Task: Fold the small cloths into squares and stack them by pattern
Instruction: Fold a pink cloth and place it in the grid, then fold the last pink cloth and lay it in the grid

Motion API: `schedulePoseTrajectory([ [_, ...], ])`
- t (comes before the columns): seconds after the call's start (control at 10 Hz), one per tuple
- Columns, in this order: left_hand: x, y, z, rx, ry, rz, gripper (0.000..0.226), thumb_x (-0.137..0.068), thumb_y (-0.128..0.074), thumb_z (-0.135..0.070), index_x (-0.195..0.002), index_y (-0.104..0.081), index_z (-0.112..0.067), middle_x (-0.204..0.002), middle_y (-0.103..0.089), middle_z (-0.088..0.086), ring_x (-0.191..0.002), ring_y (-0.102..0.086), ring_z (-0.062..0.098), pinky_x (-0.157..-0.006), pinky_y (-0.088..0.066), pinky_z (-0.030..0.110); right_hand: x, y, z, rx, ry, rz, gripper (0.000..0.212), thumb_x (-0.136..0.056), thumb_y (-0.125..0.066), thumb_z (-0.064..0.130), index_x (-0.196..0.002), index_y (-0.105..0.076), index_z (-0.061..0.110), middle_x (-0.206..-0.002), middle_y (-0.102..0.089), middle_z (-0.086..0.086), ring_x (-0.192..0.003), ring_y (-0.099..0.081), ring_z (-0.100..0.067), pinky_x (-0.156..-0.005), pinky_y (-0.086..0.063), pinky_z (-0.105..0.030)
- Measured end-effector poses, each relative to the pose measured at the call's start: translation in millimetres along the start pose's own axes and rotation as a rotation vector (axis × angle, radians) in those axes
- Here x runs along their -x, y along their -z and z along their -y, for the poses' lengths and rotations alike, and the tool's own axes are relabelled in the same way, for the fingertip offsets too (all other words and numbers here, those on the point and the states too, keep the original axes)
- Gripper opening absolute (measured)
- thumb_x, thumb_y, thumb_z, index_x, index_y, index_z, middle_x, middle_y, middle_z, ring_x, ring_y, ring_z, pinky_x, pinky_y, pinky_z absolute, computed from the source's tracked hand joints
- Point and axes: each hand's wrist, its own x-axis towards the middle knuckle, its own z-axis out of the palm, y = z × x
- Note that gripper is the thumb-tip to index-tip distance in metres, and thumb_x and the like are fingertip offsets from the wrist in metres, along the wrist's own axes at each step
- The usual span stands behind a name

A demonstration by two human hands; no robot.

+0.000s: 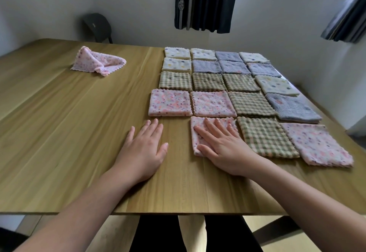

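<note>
On the near middle of the wooden table (69, 132), head view: left hand (145, 148), palm down on bare wood, fingers straight and slightly spread, holding nothing. Just to its right: right hand (223, 146), palm down, fingers spread, pressing flat on a folded pink cloth (198, 122) at the near left corner of the laid-out squares. Right half of the table, near to far: folded squares (240, 82) set edge to edge in rows; pink spotted and green check nearest, more green check in the middle, grey and cream dotted farthest and down the right edge. Far left, well apart from the rest: loose pink cloth (97, 62), rumpled, partly turned over on itself. Beyond the far edge: dark chair (97, 26) against the wall; dark curtain (206, 2) hanging to the right of the chair.
</note>
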Motion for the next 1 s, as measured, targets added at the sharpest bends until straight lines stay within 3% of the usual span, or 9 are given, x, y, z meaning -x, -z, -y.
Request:
schedulePoseTrajectory([
  [0.4,-1.4,-3.6,2.1,0.001,-0.004,-0.002,0.062,-0.101,-0.024,-0.044,-0.154,-0.006,-0.019,-0.162,0.004,-0.005,-0.147,0.007,0.009,-0.119,0.006,0.039,-0.8,0.2,-5.6,-0.002,0.022,0.012,0.057,-0.098,-0.018,0.058,-0.151,0.0,0.045,-0.161,0.012,0.005,-0.146,0.02,-0.016,-0.118,0.014,-0.041],
  [0.7,0.4,-3.5,3.1,0.008,-0.021,0.014,0.075,-0.087,-0.009,-0.054,-0.154,-0.007,-0.02,-0.162,0.003,-0.005,-0.147,0.006,0.008,-0.119,0.006,0.038,-0.4,2.1,-6.5,-0.02,0.02,0.026,0.057,-0.099,-0.019,0.057,-0.151,-0.002,0.044,-0.161,0.01,0.005,-0.146,0.019,-0.016,-0.118,0.015,-0.039],
  [0.8,-8.4,5.1,7.6,0.039,-0.031,0.008,0.065,-0.098,-0.026,-0.051,-0.154,-0.012,-0.021,-0.162,-0.004,-0.004,-0.148,-0.003,0.01,-0.119,-0.003,0.037,-3.4,13.4,-4.4,-0.101,0.024,-0.013,0.055,-0.099,-0.023,0.055,-0.151,-0.009,0.043,-0.162,0.002,0.007,-0.148,0.013,-0.014,-0.119,0.01,-0.037],
  [1.0,-51.0,34.3,50.2,0.099,0.065,-0.157,0.052,-0.096,-0.049,-0.034,-0.145,-0.037,-0.02,-0.155,-0.028,-0.002,-0.14,-0.03,0.019,-0.109,-0.024,0.038,-48.5,38.4,22.3,-0.094,0.154,-0.097,0.053,-0.1,-0.028,0.051,-0.151,-0.02,0.038,-0.161,-0.012,0.007,-0.148,-0.006,-0.012,-0.12,-0.007,-0.037],
])
